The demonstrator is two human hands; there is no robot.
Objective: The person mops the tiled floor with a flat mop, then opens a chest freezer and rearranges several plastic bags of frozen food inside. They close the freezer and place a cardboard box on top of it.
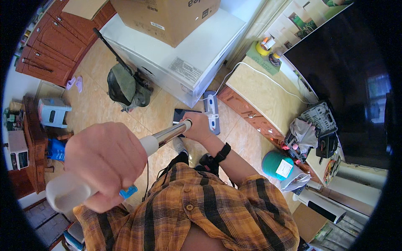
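Observation:
A long-handled flat mop runs slantwise down from me, with a white grip [69, 192], a shiny metal pole [169, 136] and a flat white-and-blue head [212, 112] on the floor. My left hand [106, 163] is wrapped round the upper handle, close to the camera. Lower down, my right hand [197, 125] closes round the pole, a black band on its wrist. Both hands' palms and parts of the fingers are hidden. Beside the mop head lies a dark flat square thing [181, 115], partly behind the pole. A small blue piece [128, 192] shows beneath my left hand.
A white chest-like appliance [155, 46] bears a cardboard box [167, 16]. A dark green bag [125, 88] stands beside it. Right: a wooden cabinet [247, 83], a white cable [276, 81], a large screen [339, 83], a teal tub [274, 163]. Left: a stool [54, 112] and pink slippers [75, 83].

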